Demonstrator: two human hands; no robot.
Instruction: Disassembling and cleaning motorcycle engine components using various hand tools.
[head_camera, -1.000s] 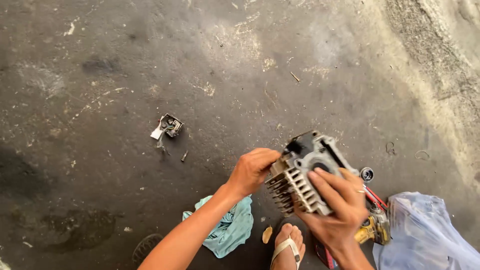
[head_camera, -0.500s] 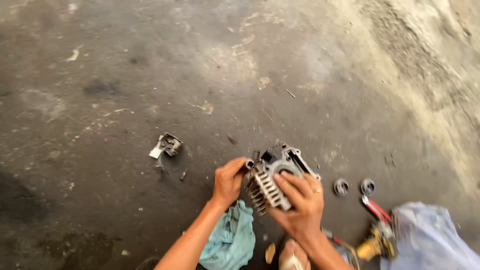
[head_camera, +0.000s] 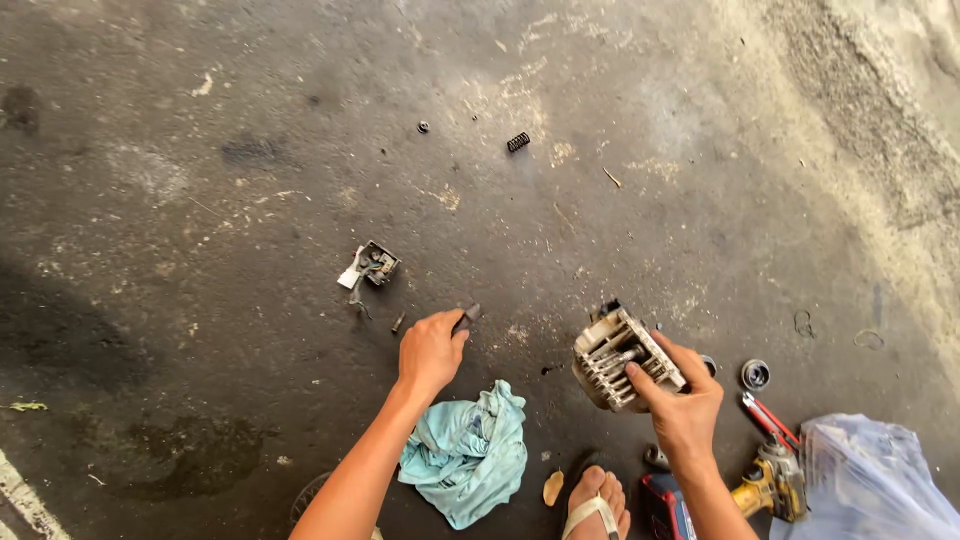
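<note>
Dark, stained concrete floor lies under us. Our right hand closes its grip around a ribbed grey metal housing, held just above the floor. Our left hand, well apart from it, pinches a small dark part at its fingertips. A light blue rag lies between both arms.

A ribbed grey metal housing, finned and slotted along its side, is tilted on edge just above the dark floor at near right. A small dark part sits left of it.
</note>
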